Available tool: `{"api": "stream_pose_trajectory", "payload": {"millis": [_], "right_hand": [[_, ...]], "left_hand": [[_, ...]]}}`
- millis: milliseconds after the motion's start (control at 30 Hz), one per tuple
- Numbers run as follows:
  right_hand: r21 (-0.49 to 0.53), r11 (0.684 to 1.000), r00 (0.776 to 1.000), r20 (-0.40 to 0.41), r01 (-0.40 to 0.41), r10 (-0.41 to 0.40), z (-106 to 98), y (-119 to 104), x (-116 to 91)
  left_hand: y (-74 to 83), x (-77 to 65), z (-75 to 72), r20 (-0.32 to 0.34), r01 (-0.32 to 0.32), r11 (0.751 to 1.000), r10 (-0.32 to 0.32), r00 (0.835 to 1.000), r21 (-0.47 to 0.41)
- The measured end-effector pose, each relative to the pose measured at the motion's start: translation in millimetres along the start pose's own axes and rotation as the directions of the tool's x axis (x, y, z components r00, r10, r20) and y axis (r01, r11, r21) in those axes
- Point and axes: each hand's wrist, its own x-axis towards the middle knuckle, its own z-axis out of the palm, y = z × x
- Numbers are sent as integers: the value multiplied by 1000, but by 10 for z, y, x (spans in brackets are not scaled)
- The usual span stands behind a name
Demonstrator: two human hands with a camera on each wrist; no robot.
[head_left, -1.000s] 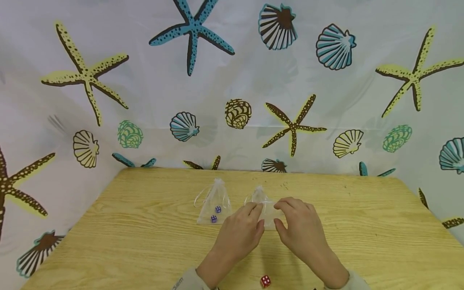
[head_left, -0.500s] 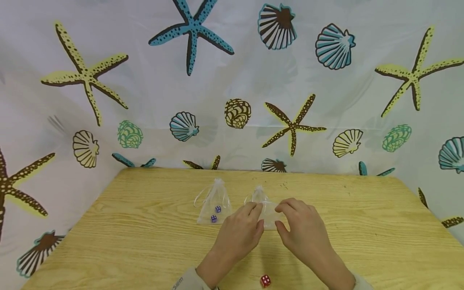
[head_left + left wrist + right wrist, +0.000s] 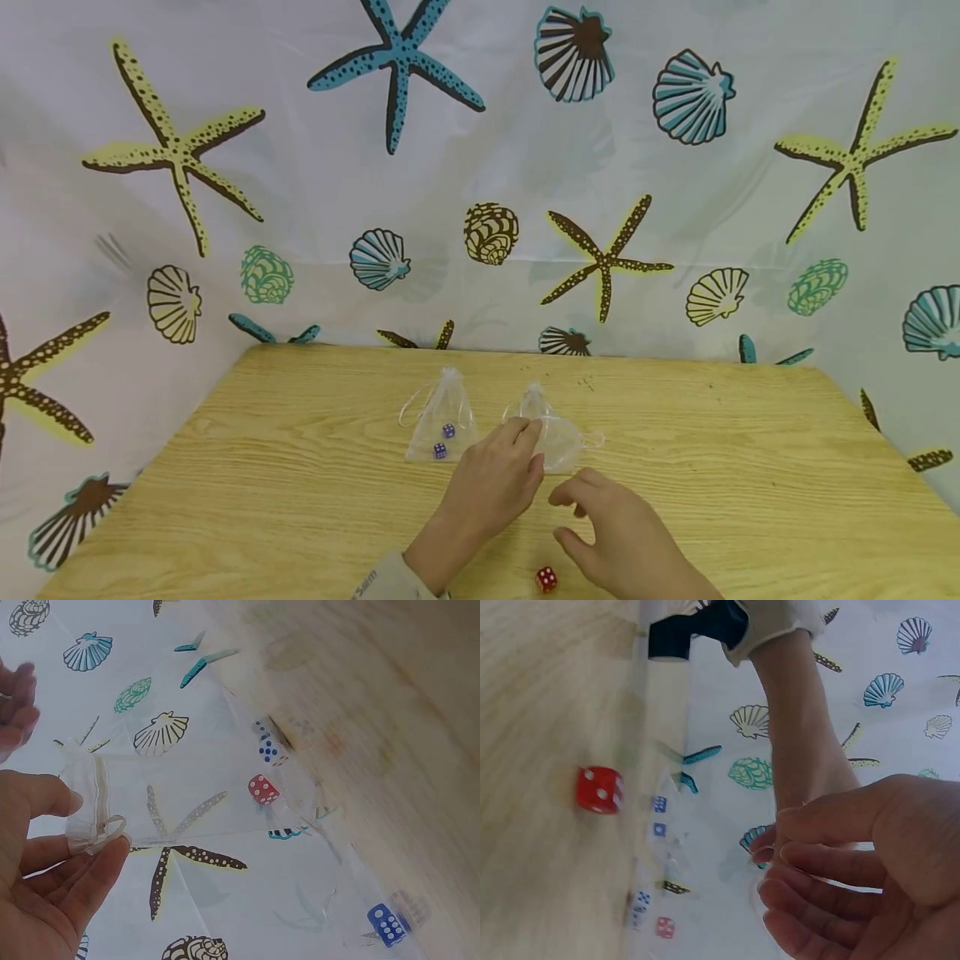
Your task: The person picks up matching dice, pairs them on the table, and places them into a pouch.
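My left hand (image 3: 491, 475) pinches the gathered top of a sheer drawstring pouch (image 3: 172, 780) between thumb and fingers. The pouch hangs toward the table, and a red die (image 3: 262, 790) shows through its lower part. My right hand (image 3: 622, 533) is lower and to the right, its fingers loosely bent with nothing between them. Just left of it, a loose red die (image 3: 546, 579) lies on the table near the front. In the head view, the left hand and the held pouch partly cover another sheer pouch (image 3: 534, 402).
To the left lies a sheer pouch (image 3: 422, 446) with two blue dice (image 3: 440, 451) in it. In the left wrist view, a white die with blue dots (image 3: 272, 750) rests near the wooden table (image 3: 300, 492). A shell-print cloth (image 3: 450, 167) stands behind and at both sides.
My right hand has left the side of the held pouch and come down toward the front, near the loose red die. A drawstring loop now shows at the pouch's right. The left hand stays.
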Motion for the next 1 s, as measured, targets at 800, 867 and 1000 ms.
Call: {"api": "stream_pose_trajectory", "payload": {"millis": [800, 867, 1000], "right_hand": [[199, 973, 926, 377, -116, 33, 513, 181, -9], [203, 971, 921, 388, -123, 36, 513, 181, -10], [204, 972, 917, 397, -120, 30, 521, 190, -10]], "left_hand": [[2, -5, -4, 22, -3, 1000, 3, 1000, 21], [5, -5, -5, 27, -3, 1000, 3, 1000, 18], [8, -6, 1, 28, -2, 1000, 2, 1000, 14]]}}
